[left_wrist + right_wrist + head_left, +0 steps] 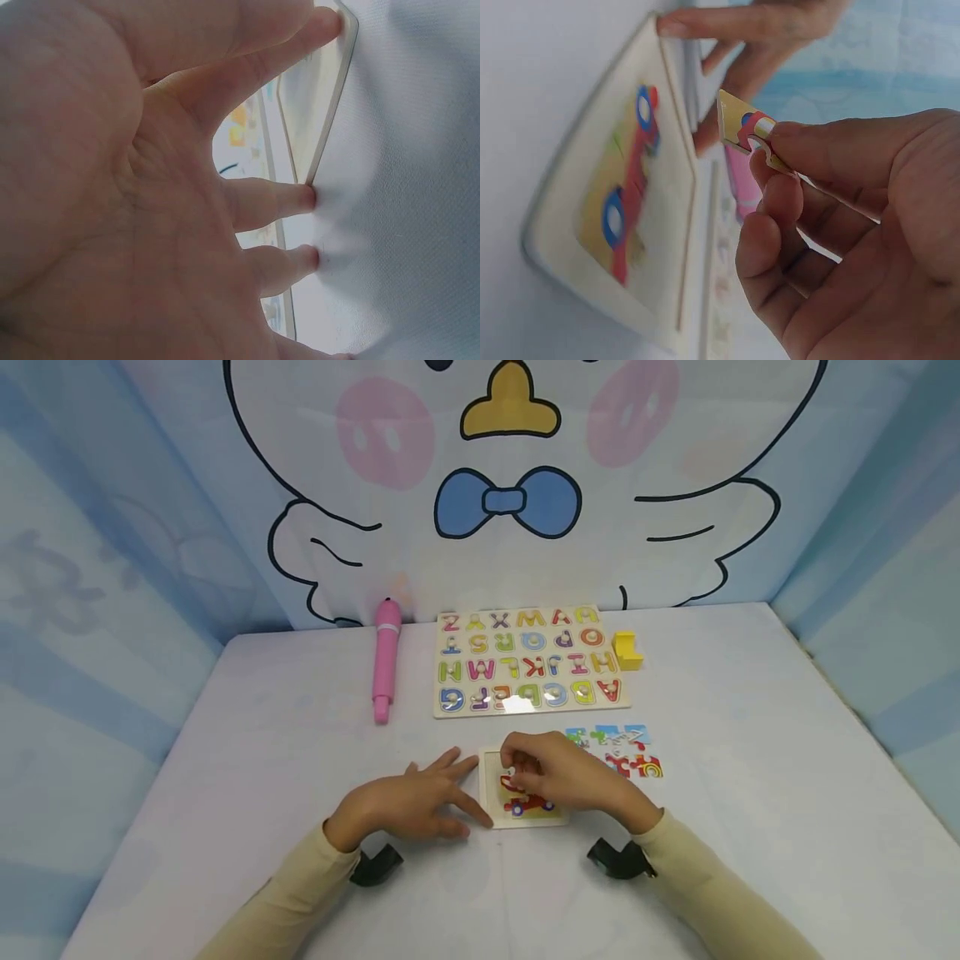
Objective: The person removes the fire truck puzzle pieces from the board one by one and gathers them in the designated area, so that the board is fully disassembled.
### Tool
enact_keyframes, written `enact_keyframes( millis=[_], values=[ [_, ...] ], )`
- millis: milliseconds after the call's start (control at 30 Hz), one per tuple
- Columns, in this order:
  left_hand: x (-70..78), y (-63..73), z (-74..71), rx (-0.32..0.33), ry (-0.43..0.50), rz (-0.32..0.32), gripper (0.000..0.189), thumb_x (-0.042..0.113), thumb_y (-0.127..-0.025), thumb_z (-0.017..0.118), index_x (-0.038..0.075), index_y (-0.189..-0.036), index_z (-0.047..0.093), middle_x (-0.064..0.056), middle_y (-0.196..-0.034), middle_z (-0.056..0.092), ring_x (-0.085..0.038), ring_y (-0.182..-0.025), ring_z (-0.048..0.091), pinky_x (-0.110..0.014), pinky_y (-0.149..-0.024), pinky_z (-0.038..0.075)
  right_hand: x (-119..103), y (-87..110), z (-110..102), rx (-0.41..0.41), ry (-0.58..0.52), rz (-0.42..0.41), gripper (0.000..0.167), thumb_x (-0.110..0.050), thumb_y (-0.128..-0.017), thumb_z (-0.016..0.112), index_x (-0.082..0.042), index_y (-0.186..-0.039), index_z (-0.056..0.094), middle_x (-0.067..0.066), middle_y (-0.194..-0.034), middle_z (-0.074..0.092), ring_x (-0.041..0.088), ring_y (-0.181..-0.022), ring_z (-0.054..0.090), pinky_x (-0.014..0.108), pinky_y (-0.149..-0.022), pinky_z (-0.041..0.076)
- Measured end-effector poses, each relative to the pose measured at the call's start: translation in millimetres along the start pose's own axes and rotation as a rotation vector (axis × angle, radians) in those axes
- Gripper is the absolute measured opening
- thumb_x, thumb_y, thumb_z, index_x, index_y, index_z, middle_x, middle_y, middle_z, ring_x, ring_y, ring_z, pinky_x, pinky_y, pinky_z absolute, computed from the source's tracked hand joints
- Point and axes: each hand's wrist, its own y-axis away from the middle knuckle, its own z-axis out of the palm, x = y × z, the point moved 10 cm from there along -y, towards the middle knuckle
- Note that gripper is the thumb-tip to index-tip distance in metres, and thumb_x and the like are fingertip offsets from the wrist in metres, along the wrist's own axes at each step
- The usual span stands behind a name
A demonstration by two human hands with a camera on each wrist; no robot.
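A small wooden puzzle tray [667,330] lies on the table, its lower part filled with pieces that show a red vehicle with blue wheels [613,217]. My right hand [570,768] is over the tray and pinches a yellow jigsaw piece [735,124] with red and blue print between thumb and fingers. In the right wrist view the piece is raised off the tray and tilted. My left hand [412,802] is spread, with fingertips touching the tray's left edge; its palm [150,225] fills much of the left wrist view. The right hand hides the tray's upper right in the head view.
Several loose jigsaw pieces [617,739] lie behind my right hand. Farther back is a wooden alphabet board [532,681] with knobbed letters, beside a yellow block [627,653]. A pink pen-shaped stick [386,660] lies to the left. A printed curtain [510,568] closes off the table's rear.
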Motion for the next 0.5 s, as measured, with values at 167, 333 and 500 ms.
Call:
enact_keyframes(
  millis=[167,333,500],
  values=[
    [-0.9,-1.5,1.3,0.004,-0.012,-0.018,0.025,0.027,-0.096,0.073,0.036,-0.119,0.077,-0.011,-0.168,0.026,-0.039,-0.156,0.004,-0.084,-0.105,0.014,7,16.9,-22,0.037,0.026,0.032,0.015,-0.002,-0.093,0.07,-0.015,-0.095,0.062,-0.008,-0.08,0.056,0.011,-0.077,0.055,0.027,-0.069,0.047],
    [-2.4,-0.7,1.5,0.008,-0.008,-0.036,0.025,0.027,-0.095,0.074,0.036,-0.118,0.078,-0.01,-0.167,0.026,-0.038,-0.156,0.004,-0.082,-0.107,0.013,18,38.5,-32,0.046,0.065,0.059,0.019,0.001,-0.091,0.068,-0.016,-0.093,0.062,-0.01,-0.081,0.057,0.011,-0.079,0.054,0.026,-0.069,0.046],
    [-1.9,-0.7,1.6,0.007,-0.004,-0.037,0.025,0.027,-0.096,0.074,0.036,-0.118,0.077,-0.009,-0.168,0.026,-0.037,-0.156,0.003,-0.082,-0.108,0.013,30,56.6,-36,0.053,0.138,0.103,0.022,0.002,-0.089,0.067,-0.019,-0.09,0.061,-0.011,-0.081,0.056,0.011,-0.081,0.053,0.028,-0.072,0.045]
  ],
)
